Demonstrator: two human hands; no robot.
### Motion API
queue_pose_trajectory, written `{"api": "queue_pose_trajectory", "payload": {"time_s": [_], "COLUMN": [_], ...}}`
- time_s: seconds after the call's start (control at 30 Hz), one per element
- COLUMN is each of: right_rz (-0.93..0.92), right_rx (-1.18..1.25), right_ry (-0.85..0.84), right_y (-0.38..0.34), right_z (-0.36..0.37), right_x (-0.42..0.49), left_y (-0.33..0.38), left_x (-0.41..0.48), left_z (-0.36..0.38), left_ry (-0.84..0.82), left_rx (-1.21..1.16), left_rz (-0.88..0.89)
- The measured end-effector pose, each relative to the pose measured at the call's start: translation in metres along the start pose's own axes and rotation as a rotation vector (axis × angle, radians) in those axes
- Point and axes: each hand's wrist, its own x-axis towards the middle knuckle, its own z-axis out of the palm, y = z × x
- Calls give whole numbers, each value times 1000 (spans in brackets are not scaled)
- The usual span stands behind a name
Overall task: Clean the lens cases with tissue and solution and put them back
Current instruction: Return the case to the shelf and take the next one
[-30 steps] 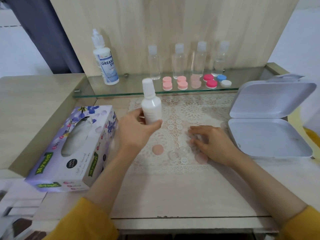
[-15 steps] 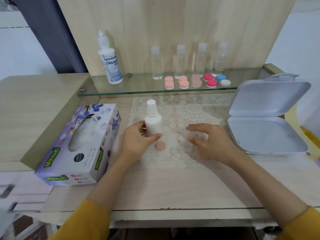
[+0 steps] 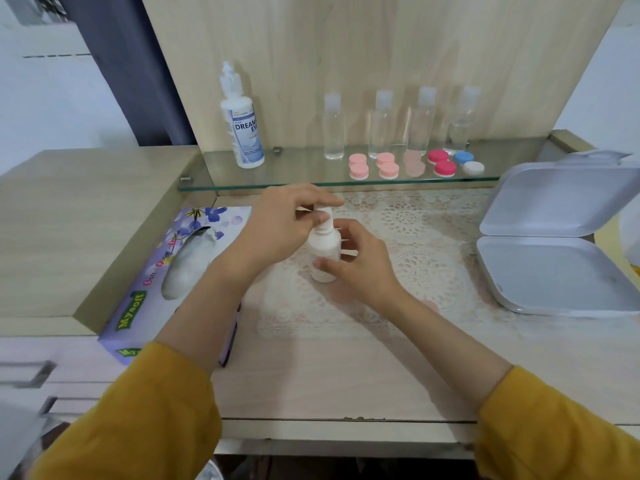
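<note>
Centre of frame, over the lace mat (image 3: 433, 271): small white bottle (image 3: 323, 249) upright, body wrapped by the right hand (image 3: 360, 268), cap (image 3: 325, 216) pinched by the left hand (image 3: 277, 230). Hold the body steady, twist only the cap — no squeezing. Lens cases (image 3: 388, 167) upper centre on the glass shelf (image 3: 294, 174); tissue box (image 3: 166, 271) lower left, open white box (image 3: 554, 271) right — neither in the way.

The tall solution bottle (image 3: 242, 133), upper left of centre on the glass shelf (image 3: 294, 178), reads "DREAM EYE"; its smaller print is illegible. The tissue box (image 3: 180, 271), at left on the bench, carries green "Mysoft" labels and "Soft Fa…" in spaced letters.
</note>
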Motion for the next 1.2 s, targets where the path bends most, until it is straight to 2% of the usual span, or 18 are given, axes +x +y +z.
{"api": "queue_pose_trajectory", "payload": {"time_s": [0.13,0.33,0.5,0.63,0.8,0.97,1.2], "right_rz": [-28,-31,-35,-32,-27,-21,11], "right_rx": [24,61,65,54,47,45,40], "right_ry": [40,22,8,12,6,10,-8], "right_y": [2,4,5,6,6,6,7], "right_z": [4,1,0,0,0,0,2], "right_x": [-1,-1,0,1,2,3,4], "left_y": [-4,-5,-7,-7,-4,-4,-2], "left_x": [0,-7,-6,-4,-1,-1,2], "left_z": [1,-7,-8,-12,-8,-10,0], "left_ry": [136,-8,120,-44,42,-132,137], "left_rx": [-8,-66,-38,-60,-58,-63,40], "left_rz": [-11,65,28,51,17,32,29]}}
